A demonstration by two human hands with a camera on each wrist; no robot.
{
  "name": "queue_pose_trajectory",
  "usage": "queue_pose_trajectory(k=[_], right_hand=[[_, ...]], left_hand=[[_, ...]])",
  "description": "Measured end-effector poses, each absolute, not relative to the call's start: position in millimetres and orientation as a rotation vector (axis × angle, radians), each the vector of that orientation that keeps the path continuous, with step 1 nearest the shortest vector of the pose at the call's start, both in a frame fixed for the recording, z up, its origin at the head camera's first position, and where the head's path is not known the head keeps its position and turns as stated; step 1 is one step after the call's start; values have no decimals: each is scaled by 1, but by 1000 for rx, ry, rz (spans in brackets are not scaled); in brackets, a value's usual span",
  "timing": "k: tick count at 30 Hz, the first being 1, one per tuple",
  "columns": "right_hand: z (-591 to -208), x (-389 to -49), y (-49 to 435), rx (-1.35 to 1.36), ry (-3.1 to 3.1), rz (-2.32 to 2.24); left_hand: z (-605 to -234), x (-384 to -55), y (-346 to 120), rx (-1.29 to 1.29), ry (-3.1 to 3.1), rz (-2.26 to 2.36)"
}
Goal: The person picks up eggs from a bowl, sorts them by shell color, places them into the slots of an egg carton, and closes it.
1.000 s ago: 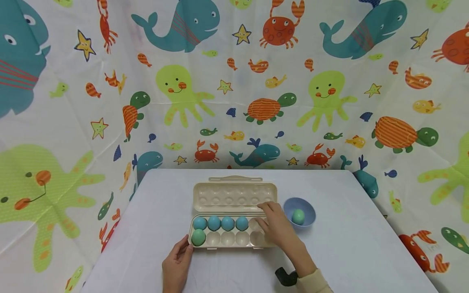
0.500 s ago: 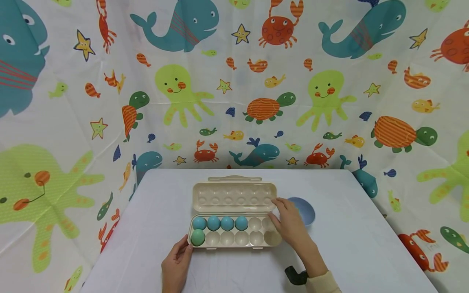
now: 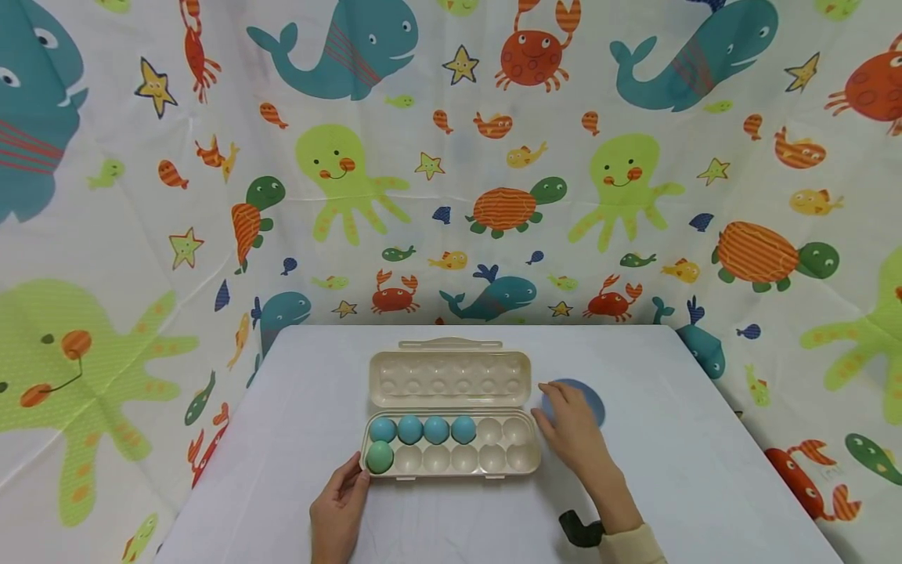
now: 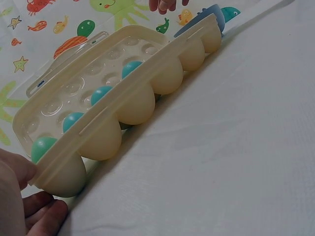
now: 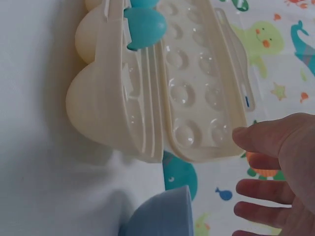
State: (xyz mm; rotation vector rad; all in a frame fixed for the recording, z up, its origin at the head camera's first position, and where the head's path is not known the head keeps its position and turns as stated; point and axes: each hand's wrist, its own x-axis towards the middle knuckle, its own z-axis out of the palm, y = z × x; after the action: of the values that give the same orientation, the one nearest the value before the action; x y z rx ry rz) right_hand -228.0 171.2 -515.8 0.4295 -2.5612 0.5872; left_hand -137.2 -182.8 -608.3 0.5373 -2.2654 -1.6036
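A beige egg carton [image 3: 451, 368] lies with its lid folded back on the table. Several blue eggs [image 3: 437, 429] fill the left part of its far row, and one green egg [image 3: 379, 457] sits in the near-left cup. My left hand [image 3: 338, 509] grips the carton's near-left corner, thumb at the rim and fingers beneath. Over the blue bowl [image 3: 592, 398], right of the carton, my right hand [image 3: 574, 431] hovers with nothing in its fingers. In the right wrist view those fingers [image 5: 263, 191] are spread and loosely extended. The hand hides the bowl's inside.
The white-covered table [image 3: 676, 470] ends at the back against a hanging cloth [image 3: 395, 180] printed with sea animals. A dark wrist camera [image 3: 581, 529] is at the right wrist, beside the sleeve [image 3: 630, 546].
My right hand has moved right, from over the carton's right-end cups to over the bowl, covering the green egg seen there earlier. My left hand stays at the carton corner.
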Motion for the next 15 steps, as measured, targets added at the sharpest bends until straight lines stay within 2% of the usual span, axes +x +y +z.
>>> queue_pose_trajectory(k=[9,15], right_hand=[[-519,-229,178,394,-2599,586],[-526,-234,190,276,-2735,611]], left_hand=[[-607,-138,-183,537,-2283,-1591],[-608,-138,-183,546,-2280,-1597]])
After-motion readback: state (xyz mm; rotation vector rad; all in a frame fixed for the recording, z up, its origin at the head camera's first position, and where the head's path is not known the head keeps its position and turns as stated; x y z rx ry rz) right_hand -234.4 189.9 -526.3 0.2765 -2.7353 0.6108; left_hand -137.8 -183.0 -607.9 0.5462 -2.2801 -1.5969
